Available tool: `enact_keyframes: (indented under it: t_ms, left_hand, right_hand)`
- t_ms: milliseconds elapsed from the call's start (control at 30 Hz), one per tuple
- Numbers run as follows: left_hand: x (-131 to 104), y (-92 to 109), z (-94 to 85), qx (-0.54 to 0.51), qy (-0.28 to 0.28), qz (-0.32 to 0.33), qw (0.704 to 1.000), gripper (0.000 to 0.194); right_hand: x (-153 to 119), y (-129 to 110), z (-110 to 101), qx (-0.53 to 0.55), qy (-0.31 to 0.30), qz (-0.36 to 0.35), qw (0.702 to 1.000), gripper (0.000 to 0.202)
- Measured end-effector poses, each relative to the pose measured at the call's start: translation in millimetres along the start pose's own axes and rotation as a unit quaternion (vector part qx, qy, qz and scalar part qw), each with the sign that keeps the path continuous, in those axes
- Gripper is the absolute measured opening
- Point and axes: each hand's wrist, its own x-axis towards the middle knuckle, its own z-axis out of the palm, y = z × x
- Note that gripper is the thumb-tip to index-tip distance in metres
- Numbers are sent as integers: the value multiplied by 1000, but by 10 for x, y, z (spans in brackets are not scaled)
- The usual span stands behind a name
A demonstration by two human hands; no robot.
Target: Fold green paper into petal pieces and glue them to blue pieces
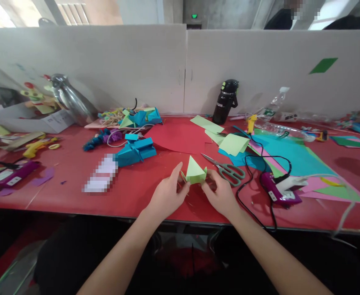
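Observation:
A small light-green folded paper piece (195,173) is held just above the red table (167,200), with one pointed triangle standing up. My left hand (169,190) pinches its left edge between thumb and fingers. On the opposite edge, my right hand (218,189) is closed with its thumb at the lower corner. The fingertips behind the paper are partly hidden. Scissors with grey-green handles (232,174) lie just beyond my right hand, blades pointing left. Folded blue paper pieces (136,152) rest to the left, past my left hand.
A purple power strip (279,192) with black cables lies at the right. Coloured paper sheets (299,153) spread behind it. A black bottle (225,102) and a metal jug (72,98) stand near the white partition (121,65). Red paper (180,137) lies at the middle back.

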Motion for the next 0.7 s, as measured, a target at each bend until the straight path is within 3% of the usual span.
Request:
enact_keyframes:
  t_ms: [100,233,333,500,533,600,700]
  left_hand:
    - [-23,9,9,9,-10,12,1000,65]
    - [-49,5,-103,40,-4,35,999,43]
    - [-95,-126,-372,77,45,47,995,23]
    - [-360,-436,-900,93,186,13,978,14]
    - [-430,-411,-960,100,197,24,975,12]
    - [-554,-200,-1018,94,136,89,982,13]
    - [-675,422,-1023,83,2,259,962,29]
  right_hand:
    - [6,63,4,55,4,40,998,30]
    - [12,119,3,101,2,69,993,33]
    - [9,133,8,127,2,88,988,36]
    - [5,157,31,140,0,101,985,39]
    - [6,165,36,140,0,103,985,38]
    - [11,183,42,138,0,106,985,38]
    - [15,196,41,137,1,109,985,39]
